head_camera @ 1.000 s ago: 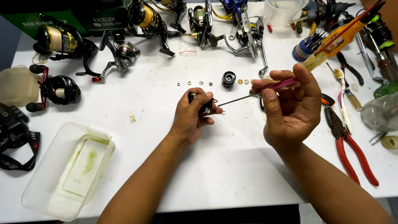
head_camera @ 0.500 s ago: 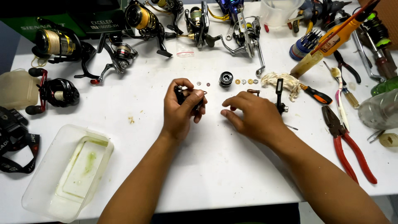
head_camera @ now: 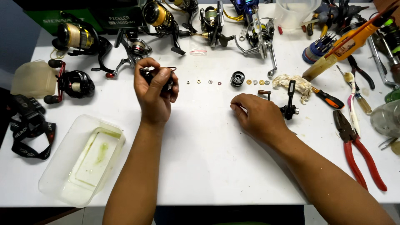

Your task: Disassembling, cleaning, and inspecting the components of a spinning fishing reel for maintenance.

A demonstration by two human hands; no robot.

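My left hand point(head_camera: 155, 92) is raised over the white table point(head_camera: 200, 166) and closed around a small black reel part point(head_camera: 158, 77). My right hand point(head_camera: 258, 116) rests palm down on the table right of centre, fingers bent toward the surface; whether it holds anything I cannot tell. A row of tiny washers point(head_camera: 204, 82) lies between the hands, beside a black spool point(head_camera: 238, 78) and more washers point(head_camera: 257, 82). A black reel handle point(head_camera: 289, 104) stands just right of my right hand.
Several fishing reels point(head_camera: 208, 21) line the far edge. A clear plastic tray point(head_camera: 79, 162) sits front left, a black strap point(head_camera: 29, 129) at the left edge. Red pliers point(head_camera: 354, 146), screwdrivers point(head_camera: 329, 99), a rag point(head_camera: 291, 83) and an oil bottle point(head_camera: 346, 46) crowd the right.
My right hand has put down the thin tool and dropped to the table. My left hand has carried the black part up and to the left.
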